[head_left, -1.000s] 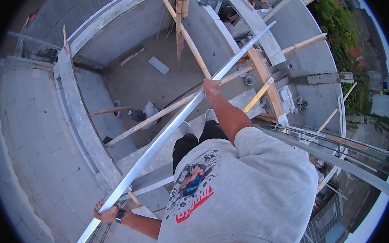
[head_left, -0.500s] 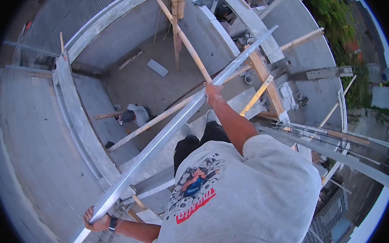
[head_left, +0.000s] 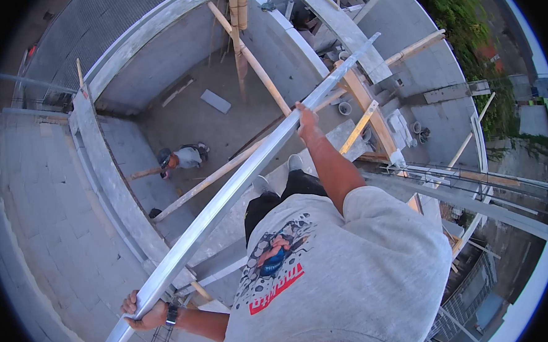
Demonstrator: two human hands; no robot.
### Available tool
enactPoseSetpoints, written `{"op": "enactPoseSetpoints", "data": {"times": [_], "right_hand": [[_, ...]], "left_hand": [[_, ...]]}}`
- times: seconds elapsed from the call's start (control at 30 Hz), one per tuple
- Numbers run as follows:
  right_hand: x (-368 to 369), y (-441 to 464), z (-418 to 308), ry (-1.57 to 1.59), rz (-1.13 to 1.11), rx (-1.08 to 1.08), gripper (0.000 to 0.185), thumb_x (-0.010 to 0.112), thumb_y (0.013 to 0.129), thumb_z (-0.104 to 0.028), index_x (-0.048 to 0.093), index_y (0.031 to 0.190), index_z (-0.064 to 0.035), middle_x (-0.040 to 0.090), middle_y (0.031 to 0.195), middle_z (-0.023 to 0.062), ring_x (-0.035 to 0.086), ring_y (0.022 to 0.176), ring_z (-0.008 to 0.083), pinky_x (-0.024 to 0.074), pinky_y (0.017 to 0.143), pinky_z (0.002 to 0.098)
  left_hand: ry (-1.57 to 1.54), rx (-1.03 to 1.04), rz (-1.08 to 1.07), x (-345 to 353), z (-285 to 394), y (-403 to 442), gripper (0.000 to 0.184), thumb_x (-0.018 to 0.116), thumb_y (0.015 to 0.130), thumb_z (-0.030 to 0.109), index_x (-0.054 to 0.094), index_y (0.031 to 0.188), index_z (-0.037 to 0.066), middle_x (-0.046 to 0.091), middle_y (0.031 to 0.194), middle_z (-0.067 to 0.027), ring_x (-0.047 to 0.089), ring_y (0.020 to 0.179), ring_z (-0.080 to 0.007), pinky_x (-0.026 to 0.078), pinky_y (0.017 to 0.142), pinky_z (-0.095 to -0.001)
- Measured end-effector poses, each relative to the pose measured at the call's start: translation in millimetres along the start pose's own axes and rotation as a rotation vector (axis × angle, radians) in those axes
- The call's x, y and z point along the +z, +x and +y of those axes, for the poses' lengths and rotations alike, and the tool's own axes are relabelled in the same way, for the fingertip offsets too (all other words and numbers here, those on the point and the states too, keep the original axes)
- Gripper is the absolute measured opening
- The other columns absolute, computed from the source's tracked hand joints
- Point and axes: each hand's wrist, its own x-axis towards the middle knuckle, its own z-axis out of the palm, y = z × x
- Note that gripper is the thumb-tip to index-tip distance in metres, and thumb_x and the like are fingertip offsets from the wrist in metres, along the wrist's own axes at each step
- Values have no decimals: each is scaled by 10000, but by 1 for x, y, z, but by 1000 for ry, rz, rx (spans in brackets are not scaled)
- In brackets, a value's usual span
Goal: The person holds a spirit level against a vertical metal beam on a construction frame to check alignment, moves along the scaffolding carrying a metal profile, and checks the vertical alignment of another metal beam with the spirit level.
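Observation:
A long silvery metal bar [head_left: 226, 195] runs diagonally from the bottom left to the upper right. My left hand [head_left: 146, 311], with a dark watch at its wrist, is closed around its lower part. Farther up, my right hand [head_left: 306, 120] grips the same bar near its middle, with the arm stretched forward. The bar passes above a wooden pole [head_left: 212, 179] and a concrete ledge. My shoes [head_left: 262, 185] stand on the ledge below the bar.
Down in the walled room, a co-worker [head_left: 186, 157] bends near the left wall. A pale block [head_left: 215, 101] lies on the floor. Bamboo poles [head_left: 259, 69] cross the room. Buckets [head_left: 344, 108], a yellow board [head_left: 360, 127] and steel bars [head_left: 473, 182] are at the right.
The co-worker below has moved and now shows more fully near the left wall. Both my hands remain on the bar, whose upper end has shifted slightly left; my left hand sits slightly lower than at first.

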Motion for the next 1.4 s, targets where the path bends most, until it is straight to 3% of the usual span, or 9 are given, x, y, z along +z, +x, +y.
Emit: {"op": "enactPoseSetpoints", "data": {"times": [0.1, 0.17, 0.23, 0.37, 0.5, 0.7, 1.17, 1.23, 1.4], "right_hand": [[-4, 24, -11, 75, -85, 106, 407, 777, 819, -212, 580, 1091, 18, 620, 975, 153, 658, 805, 295, 563, 747, 440], [5, 7, -28, 25, -71, 125, 387, 767, 839, -216, 569, 1095, -3, 621, 915, 149, 663, 737, 306, 578, 702, 447], [4, -29, -49, 36, -130, 147, 384, 735, 873, -269, 533, 1088, -23, 613, 837, 139, 655, 712, 296, 570, 668, 445], [-4, -73, -50, 164, -342, 213, 348, 646, 931, -344, 470, 1032, -62, 592, 785, 135, 618, 640, 275, 550, 606, 419], [-9, -105, -47, 224, -363, 226, 328, 628, 949, -348, 512, 1023, -49, 574, 753, 118, 611, 622, 262, 550, 600, 409], [-30, -64, -71, 250, -376, 136, 289, 659, 940, -317, 482, 988, -94, 580, 710, 105, 619, 611, 268, 556, 575, 404], [-46, -49, -100, 208, -282, 158, 367, 707, 895, -327, 492, 1120, -132, 591, 763, 115, 619, 621, 266, 566, 561, 417], [-51, -61, -113, 20, -262, 90, 423, 676, 908, -335, 461, 1165, -75, 607, 761, 145, 634, 600, 287, 574, 569, 400], [-70, -40, -120, 76, -260, 70, 429, 680, 903, -318, 445, 1171, -77, 593, 794, 149, 622, 622, 275, 570, 573, 388]], "left_hand": [[367, 114, 142, 46, -67, -25, 282, 682, 783, 247, 488, 917, 93, 488, 767, -27, 537, 766, -180, 466, 841, -376], [280, -99, -62, 47, -101, -44, 327, 667, 783, 266, 563, 1028, 76, 614, 972, -100, 610, 955, -276, 464, 976, -468], [376, -303, -268, 69, -141, -65, 460, 687, 784, 302, 560, 1117, 10, 647, 1055, -158, 614, 1084, -329, 463, 1004, -430], [807, -557, -595, 77, -218, -95, 588, 745, 794, 289, 540, 1257, -10, 587, 1309, -200, 566, 1199, -285, 434, 1041, -402], [642, -775, -720, 94, -279, -124, 666, 829, 779, 229, 519, 1323, 2, 548, 1380, -177, 536, 1239, -245, 428, 1046, -377], [631, -595, -1013, 104, -283, -117, 621, 799, 819, 193, 525, 1337, -14, 560, 1359, -172, 532, 1254, -250, 420, 1059, -369], [661, -575, -1225, 113, -358, -146, 640, 797, 817, 153, 521, 1372, -7, 588, 1317, -194, 578, 1206, -258, 458, 1018, -357], [606, -722, -1203, 115, -363, -150, 639, 822, 759, 124, 559, 1326, -9, 590, 1326, -217, 565, 1263, -304, 438, 1061, -369], [613, -530, -1435, 141, -367, -142, 478, 655, 872, 76, 570, 1342, 59, 565, 1391, -156, 553, 1283, -281, 432, 1076, -364]]}}
